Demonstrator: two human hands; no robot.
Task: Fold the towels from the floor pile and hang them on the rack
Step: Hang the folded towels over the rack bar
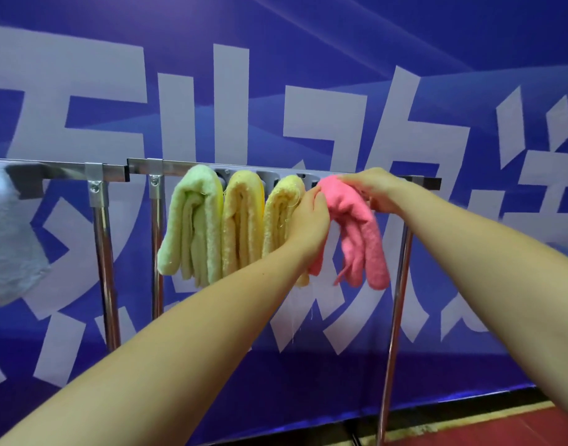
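Note:
A folded pink towel [359, 233] hangs over the metal rack bar [179, 167] near its right end. My left hand [310, 217] grips the towel's left edge, and my right hand [372, 188] holds its top where it drapes over the bar. To the left of it hang a light green towel [192, 226] and two yellow towels [242, 223], [281, 214], all folded and side by side. The floor pile is out of view.
A second rack [67, 170] stands at the left with a pale blue-grey towel [9, 239] on it. Chrome uprights [104, 252], [395, 317] hold the bars. A blue banner with large white characters [308, 75] fills the background. Red floor [501, 426] shows at lower right.

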